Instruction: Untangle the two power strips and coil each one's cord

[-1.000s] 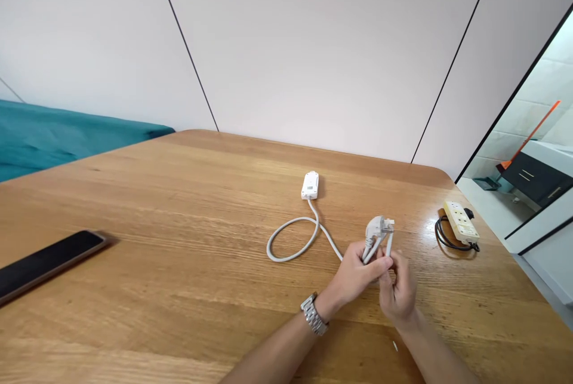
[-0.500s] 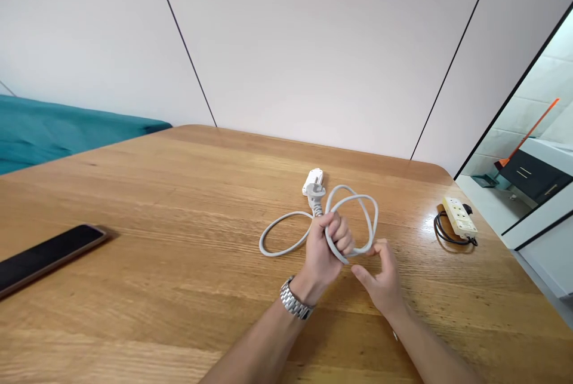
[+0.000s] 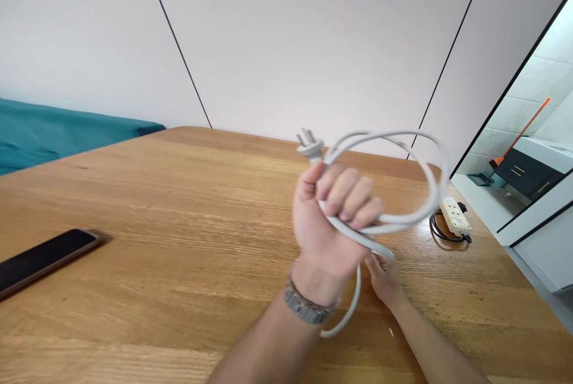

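Observation:
A white power cord [image 3: 416, 217] is gathered in loops inside my left hand [image 3: 335, 217], whose fingers are wrapped round it above the table. Its plug [image 3: 310, 146] sticks up past my thumb, prongs pointing up and away. The loops spread out to the right of the fist, and one stretch of cord hangs below the wrist. Lower and farther back, my right hand [image 3: 382, 276] has its fingers closed at the cord, partly hidden behind it. A metal-band watch [image 3: 308, 306] is on my left wrist. The white block that was at the cord is out of sight.
A dark phone [image 3: 45, 261] lies at the left of the wooden table [image 3: 179, 205]. A cream power strip [image 3: 455, 217] with a black cord [image 3: 441, 232] sits near the right edge. Beyond are a teal seat [image 3: 76, 127], a wall, and a doorway with an orange broom [image 3: 521, 136].
My left hand has risen towards me with the coiled cord and plug, and the loops swing wider to the right. My right hand has closed at the cord. The white block has dropped from view.

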The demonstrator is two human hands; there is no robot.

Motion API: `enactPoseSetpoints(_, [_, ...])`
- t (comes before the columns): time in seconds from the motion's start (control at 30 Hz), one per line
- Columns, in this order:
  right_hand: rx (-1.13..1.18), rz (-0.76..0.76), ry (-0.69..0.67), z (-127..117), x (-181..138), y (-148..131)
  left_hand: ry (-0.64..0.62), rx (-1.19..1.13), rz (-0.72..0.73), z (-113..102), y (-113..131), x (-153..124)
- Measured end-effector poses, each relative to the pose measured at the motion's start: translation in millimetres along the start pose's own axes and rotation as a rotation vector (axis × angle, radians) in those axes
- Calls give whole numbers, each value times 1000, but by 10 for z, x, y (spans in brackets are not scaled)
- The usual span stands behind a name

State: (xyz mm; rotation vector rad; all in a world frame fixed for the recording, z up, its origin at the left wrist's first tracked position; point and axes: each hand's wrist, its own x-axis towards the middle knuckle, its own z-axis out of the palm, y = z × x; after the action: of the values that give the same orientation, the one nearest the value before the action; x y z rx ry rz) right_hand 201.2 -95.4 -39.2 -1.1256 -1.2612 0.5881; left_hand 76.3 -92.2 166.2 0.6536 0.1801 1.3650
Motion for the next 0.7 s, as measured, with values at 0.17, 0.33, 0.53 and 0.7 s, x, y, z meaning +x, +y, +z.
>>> enactPoseSetpoints(0.17, [147,191,233,-163,115,1,-27,77,48,-495,395,186])
enactPoseSetpoints(0.33, [79,197,432,-191,180,26,-11,156,-209,-1215,351,234])
enactPoseSetpoints(0.53, [171,391,389,-411,286,71,138,375,-169,-1661,-70,355])
enactPoseSetpoints(0.7, [366,729,21,-614,323,-34,265,504,155,-1777,-85,432])
